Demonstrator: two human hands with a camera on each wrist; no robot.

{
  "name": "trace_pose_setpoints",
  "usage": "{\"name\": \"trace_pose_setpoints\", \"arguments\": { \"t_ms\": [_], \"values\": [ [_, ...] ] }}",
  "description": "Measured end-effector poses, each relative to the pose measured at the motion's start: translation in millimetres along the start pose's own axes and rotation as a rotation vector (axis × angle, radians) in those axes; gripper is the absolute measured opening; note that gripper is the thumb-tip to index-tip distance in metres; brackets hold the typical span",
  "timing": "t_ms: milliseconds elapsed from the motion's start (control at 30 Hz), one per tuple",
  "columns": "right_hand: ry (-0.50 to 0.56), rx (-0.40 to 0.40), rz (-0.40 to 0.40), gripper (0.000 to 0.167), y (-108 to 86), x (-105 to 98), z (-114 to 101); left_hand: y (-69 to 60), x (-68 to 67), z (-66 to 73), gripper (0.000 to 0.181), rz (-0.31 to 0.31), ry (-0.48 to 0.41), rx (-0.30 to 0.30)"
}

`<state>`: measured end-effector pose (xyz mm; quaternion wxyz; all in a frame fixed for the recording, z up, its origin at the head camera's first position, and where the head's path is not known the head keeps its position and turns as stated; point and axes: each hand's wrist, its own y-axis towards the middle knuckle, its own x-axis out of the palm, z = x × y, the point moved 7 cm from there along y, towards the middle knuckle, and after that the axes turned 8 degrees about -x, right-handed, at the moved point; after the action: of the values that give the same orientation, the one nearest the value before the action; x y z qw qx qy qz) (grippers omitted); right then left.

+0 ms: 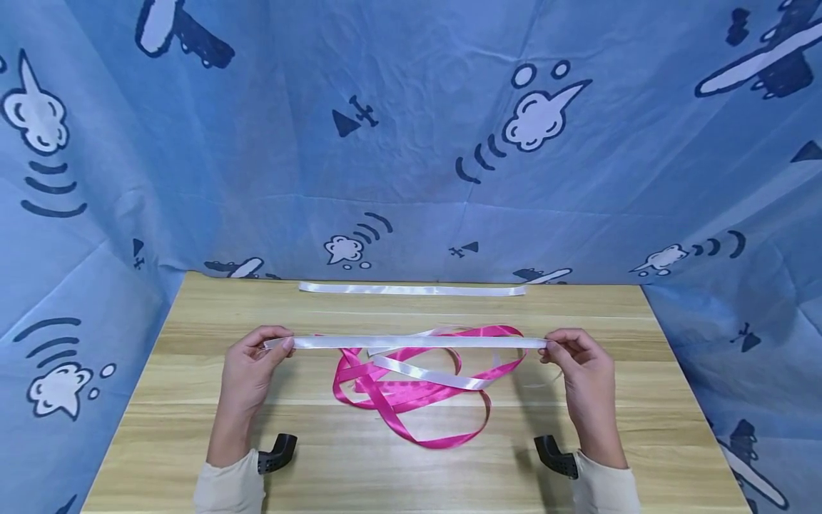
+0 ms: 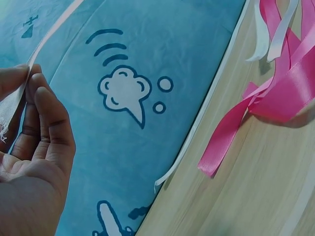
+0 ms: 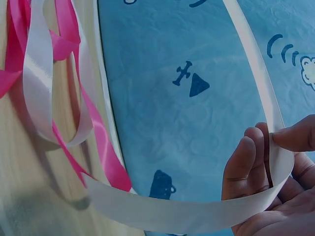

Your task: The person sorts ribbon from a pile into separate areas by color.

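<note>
Stretched straight between both hands is a white ribbon (image 1: 417,343). The left hand (image 1: 252,364) pinches its left end between thumb and fingers; a short frayed tip sticks out past the thumb in the left wrist view. At the other side the right hand (image 1: 583,378) pinches the ribbon between thumb and fingertips. In the right wrist view the white ribbon (image 3: 187,214) loops below that hand and runs toward the pile. Under the taut span lies a loose tangle of pink ribbon (image 1: 443,440) with white loops among it.
A separate white ribbon strip (image 1: 411,290) lies flat along the far edge of the wooden table (image 1: 193,400). Blue printed cloth (image 1: 411,164) hangs behind and at both sides. A black wrist mount (image 1: 277,454) sits by the left cuff, another mount (image 1: 555,457) by the right.
</note>
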<state>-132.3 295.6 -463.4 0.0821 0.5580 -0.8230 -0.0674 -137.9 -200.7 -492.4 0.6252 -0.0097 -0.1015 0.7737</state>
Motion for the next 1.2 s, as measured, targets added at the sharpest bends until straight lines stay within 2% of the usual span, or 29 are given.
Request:
{"name": "trace_pose_setpoints", "arguments": {
  "t_ms": [200, 567, 800, 1200],
  "values": [
    [-0.005, 0.011, 0.003, 0.005, 1.1, -6, 4, -1.0, -5.0, 1.9, 0.019, 0.0, -0.093, 0.025],
    [0.043, 0.045, 0.044, 0.008, 3.3, -16, 11, -2.0, -18.2, 1.0, 0.018, 0.045, -0.089, 0.017],
    [0.041, 0.042, 0.062, 0.008, 4.6, -22, 14, -3.2, -28.6, -0.9, 0.02, 0.079, -0.09, 0.026],
    [0.008, 0.052, 0.099, 0.006, 3.5, -34, 21, -5.7, -40.1, -1.8, 0.009, 0.096, -0.124, 0.051]
  ]
}}
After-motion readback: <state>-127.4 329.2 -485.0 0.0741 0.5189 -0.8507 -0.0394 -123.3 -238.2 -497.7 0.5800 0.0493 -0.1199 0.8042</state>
